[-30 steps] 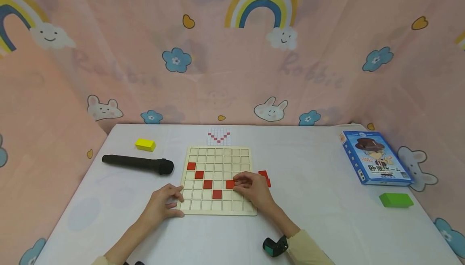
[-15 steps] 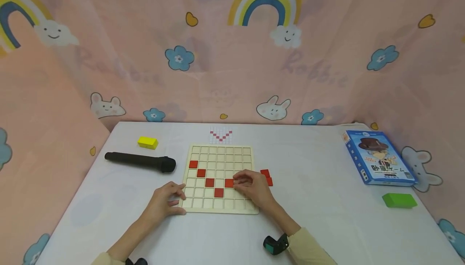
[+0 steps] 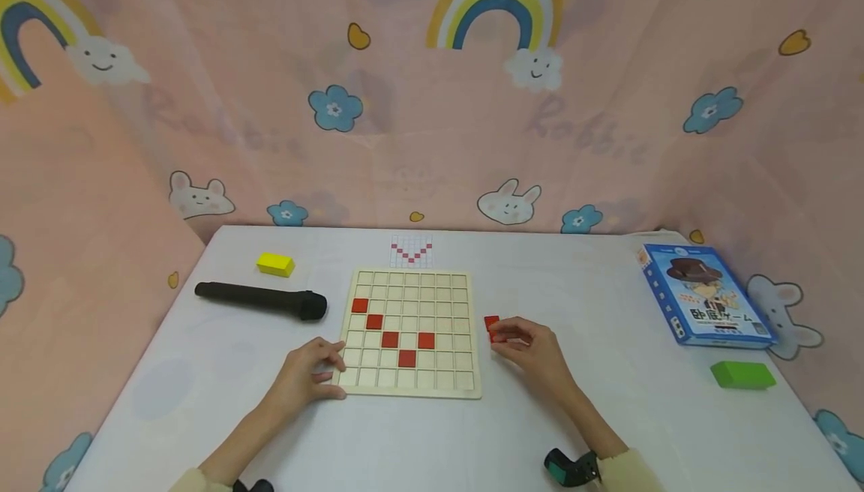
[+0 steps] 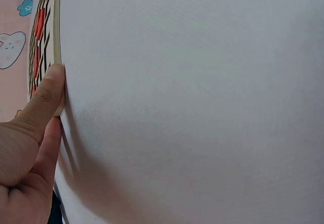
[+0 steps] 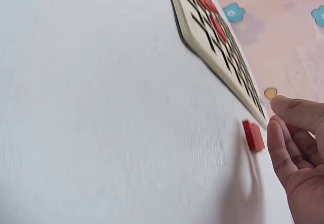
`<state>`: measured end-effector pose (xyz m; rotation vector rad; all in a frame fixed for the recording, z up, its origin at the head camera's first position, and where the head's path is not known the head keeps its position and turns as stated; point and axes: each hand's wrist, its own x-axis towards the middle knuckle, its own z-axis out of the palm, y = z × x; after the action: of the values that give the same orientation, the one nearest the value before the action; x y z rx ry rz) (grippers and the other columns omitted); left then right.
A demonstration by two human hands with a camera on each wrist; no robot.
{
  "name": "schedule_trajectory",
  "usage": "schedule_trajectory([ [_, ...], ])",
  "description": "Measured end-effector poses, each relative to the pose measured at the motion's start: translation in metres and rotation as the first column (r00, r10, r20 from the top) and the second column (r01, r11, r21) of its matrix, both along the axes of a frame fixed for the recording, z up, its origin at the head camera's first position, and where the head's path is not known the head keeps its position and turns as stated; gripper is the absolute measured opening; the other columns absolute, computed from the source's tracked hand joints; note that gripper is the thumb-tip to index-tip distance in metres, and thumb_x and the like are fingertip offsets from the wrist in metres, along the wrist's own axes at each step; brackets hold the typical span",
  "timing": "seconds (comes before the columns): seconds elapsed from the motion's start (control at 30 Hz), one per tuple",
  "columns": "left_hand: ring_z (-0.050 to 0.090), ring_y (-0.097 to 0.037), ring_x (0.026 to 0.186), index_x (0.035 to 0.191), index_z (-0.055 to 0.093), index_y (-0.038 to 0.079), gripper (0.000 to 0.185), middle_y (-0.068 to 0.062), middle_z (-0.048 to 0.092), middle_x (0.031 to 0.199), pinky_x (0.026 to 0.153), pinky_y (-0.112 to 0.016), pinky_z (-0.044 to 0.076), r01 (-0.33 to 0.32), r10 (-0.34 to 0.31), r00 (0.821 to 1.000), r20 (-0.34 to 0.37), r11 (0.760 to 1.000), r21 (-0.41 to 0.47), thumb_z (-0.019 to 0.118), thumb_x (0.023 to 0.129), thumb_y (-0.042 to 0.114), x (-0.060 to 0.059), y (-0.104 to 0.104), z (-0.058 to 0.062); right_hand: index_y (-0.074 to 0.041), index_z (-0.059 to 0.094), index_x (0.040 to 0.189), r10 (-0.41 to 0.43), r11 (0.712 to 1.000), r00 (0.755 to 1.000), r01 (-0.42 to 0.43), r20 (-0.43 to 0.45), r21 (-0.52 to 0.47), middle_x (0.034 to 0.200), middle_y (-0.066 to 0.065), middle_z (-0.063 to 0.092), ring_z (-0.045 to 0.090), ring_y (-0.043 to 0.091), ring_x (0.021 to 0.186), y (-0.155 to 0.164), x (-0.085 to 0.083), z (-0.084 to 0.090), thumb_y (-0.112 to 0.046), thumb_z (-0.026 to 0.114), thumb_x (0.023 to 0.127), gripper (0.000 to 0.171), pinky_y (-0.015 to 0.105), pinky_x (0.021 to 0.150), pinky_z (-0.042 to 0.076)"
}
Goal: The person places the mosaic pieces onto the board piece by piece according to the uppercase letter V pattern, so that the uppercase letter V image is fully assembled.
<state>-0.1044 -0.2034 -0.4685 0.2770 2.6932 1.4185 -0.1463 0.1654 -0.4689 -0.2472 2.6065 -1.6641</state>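
A pale wooden grid board (image 3: 439, 379) lies on the white table. Red square tiles (image 3: 407, 358) fill several of its cells, in a slanting line down from the left plus one tile to the right. My left hand (image 3: 304, 372) grips the board's near left corner, thumb along its edge in the left wrist view. To the right of the board, my right hand (image 3: 536, 353) hovers by loose red tiles (image 3: 491, 321), partly hiding them. In the right wrist view, its loosely bent fingers (image 5: 276, 143) hold nothing, and a red tile (image 5: 254, 136) stands out beside them.
Behind the board lies a small printed grid card (image 3: 411, 252) with a red V pattern. At left are a black microphone (image 3: 256, 298) and a yellow block (image 3: 275, 264). A blue game box (image 3: 709, 293) and a green block (image 3: 742, 375) lie at right.
My right hand has let go of the red tile now lying in a board cell and moved right to the loose tiles. My left hand stays on the corner.
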Motion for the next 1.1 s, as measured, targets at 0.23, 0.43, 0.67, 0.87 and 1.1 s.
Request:
schedule_trajectory([
  [0.23,0.056,-0.039,0.115,0.079,0.063,0.005,0.035,-0.015,0.061,0.113,0.077,-0.025,0.059,-0.024,0.024,1.000,0.011,1.000,0.005,0.088,0.055,-0.005,0.001,-0.001,0.002,-0.001,0.067,0.109,0.006,0.996,1.000,-0.008,0.024,0.086,0.102,0.010,0.068,0.064,0.022,0.091,0.030,-0.006,-0.007,-0.002,0.075,0.081,0.029,0.018,0.079,0.056],
  [0.43,0.057,-0.038,0.115,0.078,0.063,0.007,0.036,-0.014,0.062,0.114,0.077,-0.025,0.058,-0.037,0.037,0.999,0.022,0.999,0.002,0.087,0.054,-0.006,0.001,0.000,0.000,0.001,0.067,0.108,0.054,0.990,0.998,-0.055,0.009,0.126,0.098,0.010,0.068,0.064,0.018,0.084,0.032,-0.014,-0.012,-0.003,0.076,0.079,0.031,0.017,0.076,0.056],
  [0.67,0.056,-0.038,0.116,0.079,0.063,0.006,0.036,-0.013,0.061,0.111,0.078,-0.025,0.058,-0.026,0.026,0.999,0.025,1.000,0.001,0.088,0.055,-0.005,0.001,0.002,0.000,-0.001,0.068,0.101,0.118,0.987,0.993,-0.114,-0.027,0.117,0.095,0.010,0.069,0.063,0.013,0.079,0.031,-0.018,-0.013,-0.004,0.078,0.078,0.026,0.018,0.071,0.057],
  [0.87,0.057,-0.038,0.114,0.079,0.063,0.006,0.035,-0.014,0.062,0.112,0.077,-0.025,0.058,-0.009,0.009,1.000,0.006,1.000,-0.012,0.088,0.055,-0.003,0.000,0.002,0.002,-0.002,0.068,0.100,0.124,0.984,0.992,-0.123,0.001,0.130,0.095,0.009,0.067,0.063,0.014,0.078,0.031,-0.016,-0.014,-0.004,0.079,0.077,0.026,0.018,0.073,0.057],
  [1.1,0.057,-0.040,0.113,0.079,0.063,0.004,0.035,-0.016,0.061,0.111,0.077,-0.024,0.058,0.015,-0.015,1.000,-0.013,1.000,-0.003,0.088,0.055,-0.003,-0.001,0.001,0.000,-0.003,0.067,0.101,0.125,0.979,0.992,-0.124,0.007,0.160,0.093,0.006,0.067,0.061,0.015,0.077,0.025,-0.015,-0.013,-0.005,0.079,0.078,0.026,0.017,0.072,0.057],
])
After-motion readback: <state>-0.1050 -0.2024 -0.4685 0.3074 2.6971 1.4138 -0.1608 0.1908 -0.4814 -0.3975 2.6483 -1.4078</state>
